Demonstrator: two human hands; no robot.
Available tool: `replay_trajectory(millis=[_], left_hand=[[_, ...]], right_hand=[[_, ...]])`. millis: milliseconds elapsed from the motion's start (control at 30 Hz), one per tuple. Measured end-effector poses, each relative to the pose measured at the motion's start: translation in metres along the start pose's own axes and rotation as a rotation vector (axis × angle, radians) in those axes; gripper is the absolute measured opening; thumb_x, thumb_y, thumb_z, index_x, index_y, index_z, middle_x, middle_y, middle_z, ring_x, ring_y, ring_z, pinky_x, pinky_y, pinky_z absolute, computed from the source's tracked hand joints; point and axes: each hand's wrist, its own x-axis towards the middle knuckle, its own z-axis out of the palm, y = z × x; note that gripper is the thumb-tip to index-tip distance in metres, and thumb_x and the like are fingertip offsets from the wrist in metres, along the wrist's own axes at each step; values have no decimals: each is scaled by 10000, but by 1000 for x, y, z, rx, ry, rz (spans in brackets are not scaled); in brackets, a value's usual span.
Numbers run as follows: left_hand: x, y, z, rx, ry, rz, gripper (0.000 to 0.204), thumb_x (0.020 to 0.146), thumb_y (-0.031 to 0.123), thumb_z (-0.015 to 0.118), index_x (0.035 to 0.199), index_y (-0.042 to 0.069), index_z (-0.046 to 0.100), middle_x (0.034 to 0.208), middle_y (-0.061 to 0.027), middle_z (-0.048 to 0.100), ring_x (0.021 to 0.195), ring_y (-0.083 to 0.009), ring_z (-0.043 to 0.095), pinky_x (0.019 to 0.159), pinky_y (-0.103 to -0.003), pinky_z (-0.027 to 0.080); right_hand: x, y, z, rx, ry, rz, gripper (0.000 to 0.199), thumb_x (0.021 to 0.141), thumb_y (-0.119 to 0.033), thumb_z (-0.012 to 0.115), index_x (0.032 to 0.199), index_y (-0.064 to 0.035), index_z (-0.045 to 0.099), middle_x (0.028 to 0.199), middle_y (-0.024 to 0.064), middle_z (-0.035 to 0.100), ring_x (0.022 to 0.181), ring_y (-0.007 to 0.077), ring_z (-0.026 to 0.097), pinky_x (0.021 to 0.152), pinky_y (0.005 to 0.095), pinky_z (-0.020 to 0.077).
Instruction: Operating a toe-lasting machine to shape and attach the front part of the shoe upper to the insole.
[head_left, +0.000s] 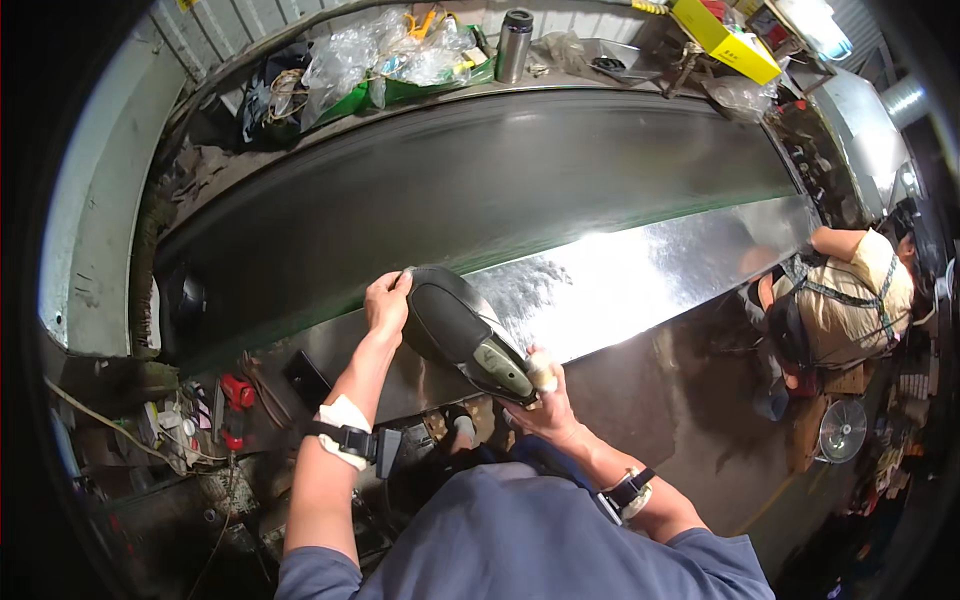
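Note:
Both hands hold a long black piece with an olive-grey panel (462, 330), raised over the near edge of a shiny metal ledge. It is broad and rounded at its far end and narrower at its near end; I cannot tell its exact kind. My left hand (388, 305) pinches its far left rim between thumb and fingers. Around its near right end my right hand (545, 398) is closed, with a pale wrap on one finger. The piece leans from far left to near right. Its underside is hidden.
Beyond the metal ledge (680, 265) runs a wide dark belt (480, 160). A steel flask (514, 46), plastic bags (360, 60) and a yellow box (725, 42) line the back. A co-worker (850, 295) sits at right near a fan (842, 431). A red power tool (236, 400) lies left.

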Motion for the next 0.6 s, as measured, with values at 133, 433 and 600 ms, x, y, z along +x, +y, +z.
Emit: replay_trajectory(millis=[133,433,600], left_hand=[[4,-7,16,151,199,91,300,939,299,645,1061,37,725,1105,-162,698,1036,-331,654,888,-435,499],[-34,-18,15,216,63,-79,270,940,259,607,935,8,705,861,-122,709,831,-224,656,785,-374,495],[-47,15,46,417,96,-182,644,808,536,712,1184,25,599,1230,-208,586,1215,-314,533,1003,-420,430]], right_hand=[[15,3,17,229,-25,220,973,751,-105,858,1528,2,280,1493,241,400,1339,321,477,1039,390,445],[1,13,-40,137,-393,297,845,831,-146,790,1503,34,309,1362,239,538,1230,290,577,1030,354,444],[2,18,-51,187,-526,290,832,866,-156,758,1513,31,270,1374,212,518,1279,300,522,1086,371,391]])
